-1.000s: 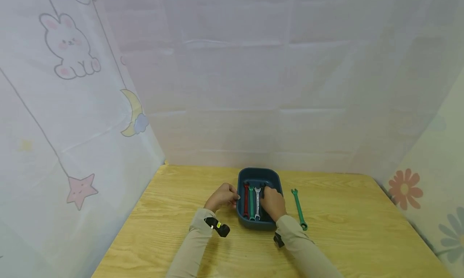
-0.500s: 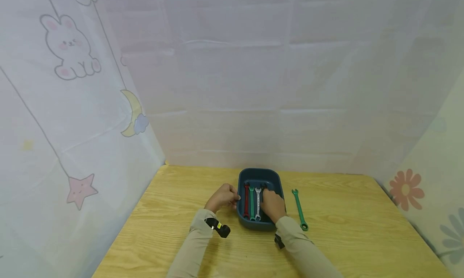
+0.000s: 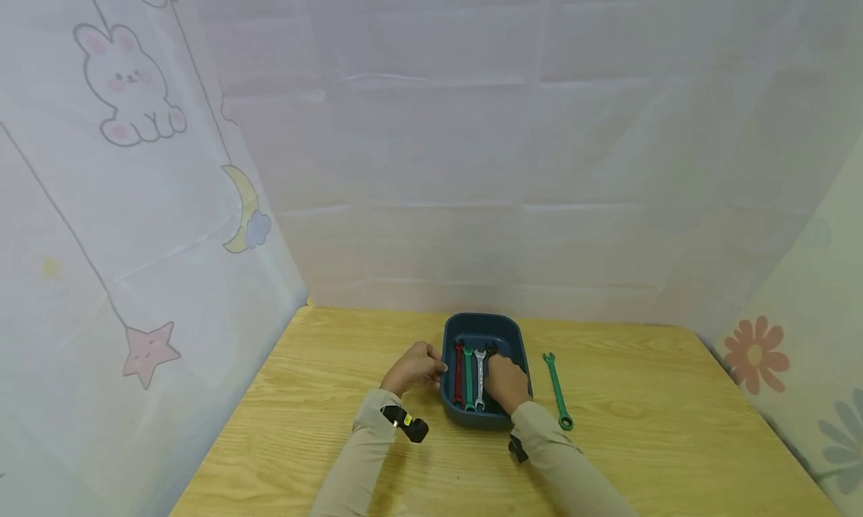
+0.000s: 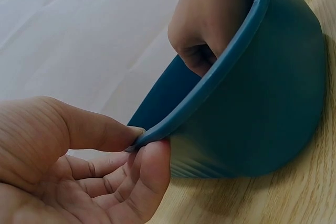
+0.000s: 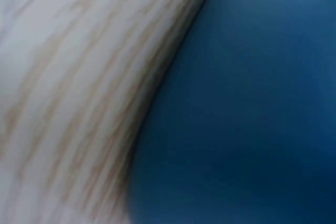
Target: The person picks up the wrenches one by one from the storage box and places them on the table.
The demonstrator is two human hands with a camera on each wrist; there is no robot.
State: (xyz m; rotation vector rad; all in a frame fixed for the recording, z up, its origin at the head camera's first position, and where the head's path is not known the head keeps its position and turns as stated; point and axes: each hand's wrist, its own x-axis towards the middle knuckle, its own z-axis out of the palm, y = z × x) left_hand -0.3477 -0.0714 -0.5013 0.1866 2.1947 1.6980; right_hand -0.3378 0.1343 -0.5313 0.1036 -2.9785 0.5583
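In the head view a dark blue bin [image 3: 482, 421] stands on the table. Side by side in it lie a red wrench [image 3: 458, 375], a green wrench [image 3: 468, 378] and a silver wrench [image 3: 480, 378]. My left hand [image 3: 413, 369] pinches the bin's left rim between thumb and fingers, plain in the left wrist view. Inside the bin, my right hand [image 3: 508, 382] has its fingers curled over a black wrench [image 3: 491, 348]; only the open-ended head shows beyond the knuckles. The fingertips are hidden, and the right wrist view has just the blurred bin wall [image 5: 236, 108].
Right of the bin, a green ratcheting wrench [image 3: 556, 391] lies on the wooden table [image 3: 647, 427]. Pale printed cloth [image 3: 431, 202] hangs behind the table and along both sides.
My right hand has shifted slightly toward me, baring a little more of the black wrench's head. My left hand keeps its hold on the rim, and the other wrenches stay put.
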